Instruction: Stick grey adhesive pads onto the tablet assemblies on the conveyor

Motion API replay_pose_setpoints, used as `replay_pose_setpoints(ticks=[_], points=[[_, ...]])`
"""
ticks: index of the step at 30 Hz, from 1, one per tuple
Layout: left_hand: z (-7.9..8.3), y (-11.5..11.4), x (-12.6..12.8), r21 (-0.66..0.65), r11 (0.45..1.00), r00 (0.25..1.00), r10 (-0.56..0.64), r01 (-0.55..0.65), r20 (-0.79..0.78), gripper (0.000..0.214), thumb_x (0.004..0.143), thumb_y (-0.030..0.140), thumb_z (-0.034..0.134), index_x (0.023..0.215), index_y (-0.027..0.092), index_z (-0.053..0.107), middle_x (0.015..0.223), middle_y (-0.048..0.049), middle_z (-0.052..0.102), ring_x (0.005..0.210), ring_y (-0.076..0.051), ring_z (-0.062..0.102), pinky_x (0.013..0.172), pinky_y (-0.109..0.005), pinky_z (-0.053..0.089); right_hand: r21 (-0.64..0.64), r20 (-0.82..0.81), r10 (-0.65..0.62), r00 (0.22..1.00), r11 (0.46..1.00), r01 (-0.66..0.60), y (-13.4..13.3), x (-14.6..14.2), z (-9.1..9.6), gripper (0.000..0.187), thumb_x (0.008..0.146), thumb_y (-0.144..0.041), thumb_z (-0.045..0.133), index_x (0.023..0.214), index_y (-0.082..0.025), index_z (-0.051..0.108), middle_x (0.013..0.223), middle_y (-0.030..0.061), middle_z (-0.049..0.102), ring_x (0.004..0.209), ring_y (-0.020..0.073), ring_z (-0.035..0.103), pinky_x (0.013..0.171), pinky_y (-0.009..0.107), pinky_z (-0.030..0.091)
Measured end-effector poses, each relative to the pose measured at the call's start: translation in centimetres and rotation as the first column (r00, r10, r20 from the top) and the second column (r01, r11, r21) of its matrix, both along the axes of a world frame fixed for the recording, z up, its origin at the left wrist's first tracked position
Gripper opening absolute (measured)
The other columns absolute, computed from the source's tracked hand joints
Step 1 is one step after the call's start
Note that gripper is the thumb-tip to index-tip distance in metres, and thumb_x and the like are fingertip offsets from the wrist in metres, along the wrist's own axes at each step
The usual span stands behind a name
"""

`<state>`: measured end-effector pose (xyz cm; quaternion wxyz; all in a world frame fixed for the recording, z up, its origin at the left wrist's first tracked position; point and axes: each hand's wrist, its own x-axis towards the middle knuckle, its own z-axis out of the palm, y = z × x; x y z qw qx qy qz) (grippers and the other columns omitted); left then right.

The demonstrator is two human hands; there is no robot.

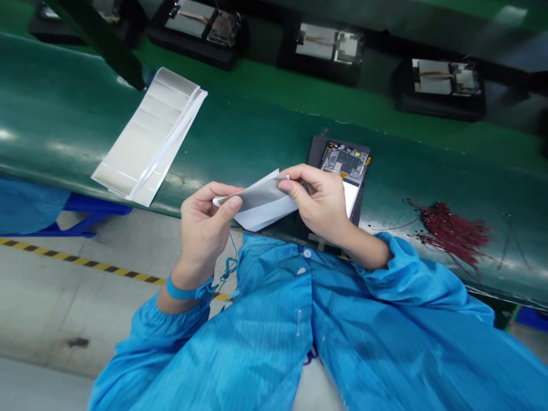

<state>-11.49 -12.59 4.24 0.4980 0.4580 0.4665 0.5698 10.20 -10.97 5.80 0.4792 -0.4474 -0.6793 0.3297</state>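
Note:
My left hand pinches the left end of a grey-white sheet, thumb on top. The fingers of my right hand pinch the sheet's upper right corner. I hold the sheet just above the near edge of the green bench. Behind my right hand lies an opened device in a black tray, its circuit board showing. A blue strap circles my left wrist, with a coiled blue cord hanging from it.
A stack of grey backing sheets lies on the bench at the left. A bundle of dark red wires lies at the right. Several black trays with opened devices sit on the belt behind. Yellow-black floor tape runs below.

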Motion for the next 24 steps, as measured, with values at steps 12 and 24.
replay_pose_setpoints(ticks=[12,24], points=[[1.0,-0.1,0.9,-0.012,0.987,0.985,0.161,-0.162,-0.061,0.032,0.077,0.046,0.101,0.079,0.021,0.08,0.065,0.0017,0.063,0.057,-0.009,0.05,0.05,-0.024,0.037,0.578,0.416,-0.294,0.861,0.816,0.0,0.9,1.4,-3.3,0.028,0.112,-0.028,0.057,0.133,-0.032,0.075,0.143,0.0072,0.077,0.095,0.0202,0.076,0.081,0.037,0.061],[1.7,0.2,0.9,-0.105,0.987,0.992,0.123,-0.125,-0.026,0.034,0.072,0.038,0.103,0.076,0.015,0.078,0.062,0.0021,0.063,0.053,-0.007,0.048,0.047,-0.021,0.033,0.569,0.436,-0.255,0.863,0.821,-0.044,1.2,1.6,-3.2,0.031,0.111,-0.023,0.053,0.131,-0.029,0.076,0.134,0.0083,0.078,0.103,0.0234,0.074,0.082,0.039,0.061]])
